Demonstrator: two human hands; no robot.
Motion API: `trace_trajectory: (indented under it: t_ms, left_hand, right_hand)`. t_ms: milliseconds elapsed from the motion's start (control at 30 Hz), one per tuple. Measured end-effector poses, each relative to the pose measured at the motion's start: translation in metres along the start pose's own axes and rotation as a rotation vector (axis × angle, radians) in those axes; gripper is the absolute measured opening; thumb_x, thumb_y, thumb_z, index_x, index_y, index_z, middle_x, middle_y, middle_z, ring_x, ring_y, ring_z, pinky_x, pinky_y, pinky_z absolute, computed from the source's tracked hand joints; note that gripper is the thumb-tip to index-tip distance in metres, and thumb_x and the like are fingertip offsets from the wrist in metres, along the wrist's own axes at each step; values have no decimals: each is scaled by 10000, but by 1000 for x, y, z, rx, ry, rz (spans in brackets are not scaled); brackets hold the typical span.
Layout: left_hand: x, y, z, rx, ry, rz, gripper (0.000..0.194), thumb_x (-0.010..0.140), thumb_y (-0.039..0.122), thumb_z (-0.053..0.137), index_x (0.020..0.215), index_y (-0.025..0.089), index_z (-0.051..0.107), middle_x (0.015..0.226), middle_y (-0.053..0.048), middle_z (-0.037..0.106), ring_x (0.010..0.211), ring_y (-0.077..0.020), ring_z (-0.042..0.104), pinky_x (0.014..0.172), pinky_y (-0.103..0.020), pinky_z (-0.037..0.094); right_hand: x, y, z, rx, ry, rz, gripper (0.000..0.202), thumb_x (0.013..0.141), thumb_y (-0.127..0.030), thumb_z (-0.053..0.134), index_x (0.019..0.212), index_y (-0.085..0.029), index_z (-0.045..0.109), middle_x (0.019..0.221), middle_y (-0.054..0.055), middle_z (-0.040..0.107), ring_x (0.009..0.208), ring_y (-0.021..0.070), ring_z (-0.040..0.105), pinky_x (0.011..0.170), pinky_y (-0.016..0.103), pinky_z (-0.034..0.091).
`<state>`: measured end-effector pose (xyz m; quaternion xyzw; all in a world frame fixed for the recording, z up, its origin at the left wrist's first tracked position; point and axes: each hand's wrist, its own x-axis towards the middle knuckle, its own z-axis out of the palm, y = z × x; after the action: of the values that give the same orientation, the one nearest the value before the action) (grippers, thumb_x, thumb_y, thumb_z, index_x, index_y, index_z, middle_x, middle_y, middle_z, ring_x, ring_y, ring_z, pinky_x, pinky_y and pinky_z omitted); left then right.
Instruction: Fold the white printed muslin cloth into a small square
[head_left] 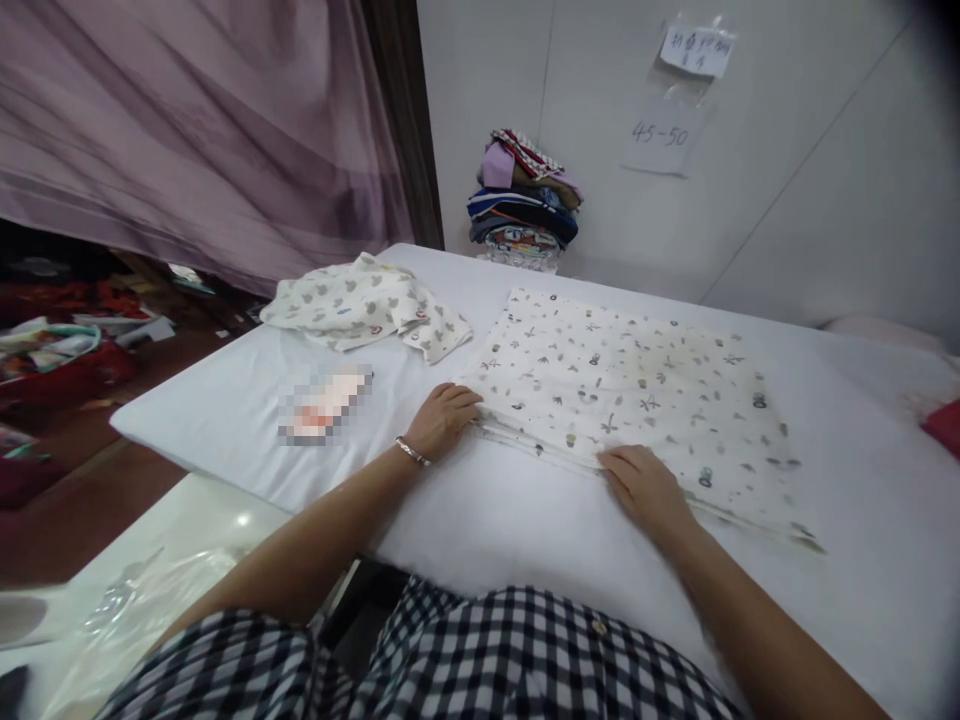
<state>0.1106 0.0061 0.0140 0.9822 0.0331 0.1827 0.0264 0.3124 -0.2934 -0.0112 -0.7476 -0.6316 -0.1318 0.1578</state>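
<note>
A white cloth (622, 370) with small grey and green prints lies folded in layers, roughly rectangular, on the white-covered table (495, 510). At its near left corner my left hand (446, 418), with a bracelet on the wrist, has its fingers closed over the edge. Further right along the same near edge, my right hand (646, 488) grips the layers with bent fingers. Both thumbs are mostly hidden. Beyond my left hand lies a crumpled white cloth (352, 305) with grey animal-like prints, apart from the folded one.
A blurred-out flat object (326, 403) lies left of my left hand. Folded clothes (525, 200) are stacked against the wall, where paper notes (660, 135) hang. A mauve curtain (225, 120) hangs at the left. Clear plastic bags (142, 610) lie on a lower surface.
</note>
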Motion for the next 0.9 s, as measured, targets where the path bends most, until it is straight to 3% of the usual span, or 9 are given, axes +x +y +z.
trace_trajectory:
  t_ms: [267, 467, 733, 900]
  left_hand:
    - [-1, -5, 11, -150, 3, -63, 251, 719, 24, 449, 791, 202, 612, 1109, -34, 640, 1081, -192, 528, 913, -388, 412]
    - [-5, 0, 4, -177, 7, -42, 227, 711, 66, 474, 854, 188, 600, 1180, -68, 586, 1111, -194, 505, 969, -400, 381]
    - [-9, -3, -2, -216, 1, 0, 128, 817, 169, 491, 874, 193, 604, 1209, -86, 567, 1131, -192, 495, 977, -405, 376]
    - [-9, -2, -3, -256, 76, -36, 116, 838, 279, 536, 818, 187, 604, 1199, -96, 571, 1103, -197, 514, 959, -399, 396]
  right_hand:
    - [1, -2, -5, 78, -63, 16, 261, 929, -222, 383, 1043, -172, 613, 989, 97, 606, 885, 218, 539, 761, 365, 466]
    - [0, 0, -13, 131, -154, 16, 264, 918, -319, 442, 1091, -179, 583, 1059, 98, 586, 951, 226, 533, 813, 382, 461]
    - [-2, 3, -8, 139, -102, 24, 273, 933, -255, 378, 1087, -194, 594, 1026, 89, 607, 922, 208, 557, 787, 356, 492]
    - [-3, 4, -11, 197, -47, 88, 274, 925, -265, 380, 1080, -215, 602, 1033, 80, 614, 941, 200, 584, 783, 339, 520]
